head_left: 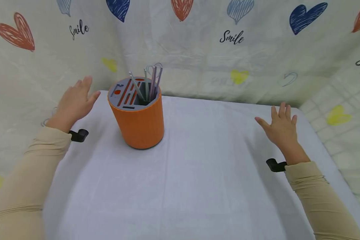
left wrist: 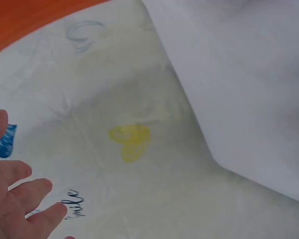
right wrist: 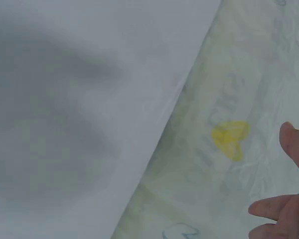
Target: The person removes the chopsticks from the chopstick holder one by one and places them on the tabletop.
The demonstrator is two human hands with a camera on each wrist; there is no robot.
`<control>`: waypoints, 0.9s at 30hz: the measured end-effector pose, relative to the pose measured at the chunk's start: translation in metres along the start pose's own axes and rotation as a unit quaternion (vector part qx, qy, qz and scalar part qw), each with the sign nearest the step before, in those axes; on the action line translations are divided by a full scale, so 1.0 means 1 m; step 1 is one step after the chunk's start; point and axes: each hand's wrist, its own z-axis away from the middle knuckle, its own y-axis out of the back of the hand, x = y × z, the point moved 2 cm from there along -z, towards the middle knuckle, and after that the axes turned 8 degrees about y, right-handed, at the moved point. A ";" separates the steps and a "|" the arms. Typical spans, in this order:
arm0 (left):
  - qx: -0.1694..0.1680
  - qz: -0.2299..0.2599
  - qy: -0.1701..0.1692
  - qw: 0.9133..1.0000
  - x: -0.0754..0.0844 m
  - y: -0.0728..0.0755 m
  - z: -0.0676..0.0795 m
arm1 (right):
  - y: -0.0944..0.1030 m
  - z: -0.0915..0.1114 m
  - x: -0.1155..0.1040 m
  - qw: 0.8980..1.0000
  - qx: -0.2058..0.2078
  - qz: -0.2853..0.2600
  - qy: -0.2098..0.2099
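Observation:
An orange round holder (head_left: 139, 125) with a grey slotted top (head_left: 123, 96) stands upright on the table, left of the middle. Several thin pale sticks (head_left: 153, 85) and what look like scissor handles (head_left: 158, 65) poke out of its square opening. To the left of the holder, the left hand (head_left: 75, 103) hovers with fingers straight and thumb spread, touching nothing. Far to the right, the right hand (head_left: 280, 128) is held above the table's right part, its fingers spread and holding nothing. Both wrist views show part of each hand's fingers.
A white cloth covers the table (head_left: 198, 173). Behind it and at both sides hangs a pale curtain (head_left: 198, 43) printed with hearts and the word Smile. Each wrist carries a black band with a small device (head_left: 79, 135).

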 end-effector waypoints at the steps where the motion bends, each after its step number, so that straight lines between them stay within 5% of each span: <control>1: 0.007 0.002 -0.006 1.000 0.003 0.003 0.002 | 0.001 -0.001 -0.003 1.000 0.003 -0.003 0.005; 11: -0.033 0.024 -0.043 0.998 0.037 0.030 0.024 | 0.012 -0.012 -0.054 0.996 0.007 -0.043 0.076; 27: -0.029 0.005 -0.116 0.993 0.083 0.025 0.033 | 0.014 -0.021 -0.125 0.985 -0.031 -0.086 0.147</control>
